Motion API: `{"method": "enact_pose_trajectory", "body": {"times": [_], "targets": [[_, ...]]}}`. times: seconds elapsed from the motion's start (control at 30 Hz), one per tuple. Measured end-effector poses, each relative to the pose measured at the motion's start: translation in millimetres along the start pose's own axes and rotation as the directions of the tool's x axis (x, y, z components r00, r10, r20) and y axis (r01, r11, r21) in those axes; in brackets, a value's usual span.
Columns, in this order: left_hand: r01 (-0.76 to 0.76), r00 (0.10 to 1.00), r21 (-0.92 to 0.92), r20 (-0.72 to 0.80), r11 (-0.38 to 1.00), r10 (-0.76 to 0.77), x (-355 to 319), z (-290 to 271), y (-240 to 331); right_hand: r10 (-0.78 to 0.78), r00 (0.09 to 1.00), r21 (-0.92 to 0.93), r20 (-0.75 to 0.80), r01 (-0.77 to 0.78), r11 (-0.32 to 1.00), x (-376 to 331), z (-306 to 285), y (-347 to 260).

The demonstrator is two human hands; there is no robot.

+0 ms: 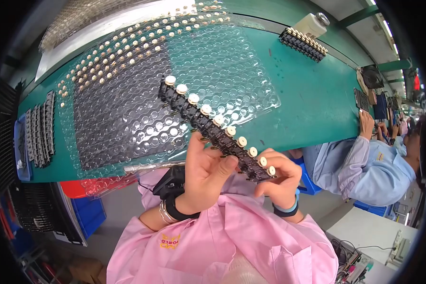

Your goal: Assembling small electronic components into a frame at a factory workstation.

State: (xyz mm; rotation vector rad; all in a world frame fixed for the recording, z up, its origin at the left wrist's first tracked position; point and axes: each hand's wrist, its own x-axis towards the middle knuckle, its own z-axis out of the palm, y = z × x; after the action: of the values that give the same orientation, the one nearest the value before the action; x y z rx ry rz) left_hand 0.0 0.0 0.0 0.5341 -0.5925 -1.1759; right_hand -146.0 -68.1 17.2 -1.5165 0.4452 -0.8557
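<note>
— Head view first: state of the hands?
— Both occupied. The left hand (206, 173) supports a black component strip (216, 133) near its middle, thumb pressed on the near side, fingers behind. The right hand (281, 175) is closed about the strip's lower end, index finger curled round it, thumb beneath.
— Position of the strip?
— Raised before the worker's chest, over the near edge of the green workbench (312, 102), slanting from upper left to lower right. A single row of cream discs runs along its upper side.
— Wrists?
— Bangles and a black band on the left; a blue band and a black one on the right.
— And the surface?
— Clear blister trays (222, 61) cover much of the bench, cream discs in the far pockets. A second disc-topped strip (302, 46) lies near a white bottle (311, 24) at the back. Dark curved strips (41, 128) stand side by side at the left end.
— The room?
— A co-worker in a light blue coat (378, 165) sits to the right; a blue bin (87, 215) is below the bench, left.
</note>
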Motion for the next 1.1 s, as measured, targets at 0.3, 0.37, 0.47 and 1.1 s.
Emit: {"method": "enact_pose_trajectory", "body": {"times": [0.3,0.37,0.47,1.1], "targets": [[-0.082,0.996,0.251,-0.008,0.965,0.087,6,9,-4,0.047,0.955,0.067,-0.292,-0.028,0.997,11,-6,-2],[-0.027,1.000,0.410,0.000,0.912,0.030,7,13,-3,0.102,0.927,0.058,-0.361,-0.086,0.995,15,-27,-4],[0.139,0.983,0.396,0.059,0.908,-0.176,5,11,2,0.091,0.899,-0.155,-0.428,-0.172,0.973,31,-82,-1],[0.296,0.939,0.424,0.034,0.856,-0.341,-3,-15,20,-0.049,0.823,-0.478,-0.566,-0.280,0.833,148,-286,60]]}}
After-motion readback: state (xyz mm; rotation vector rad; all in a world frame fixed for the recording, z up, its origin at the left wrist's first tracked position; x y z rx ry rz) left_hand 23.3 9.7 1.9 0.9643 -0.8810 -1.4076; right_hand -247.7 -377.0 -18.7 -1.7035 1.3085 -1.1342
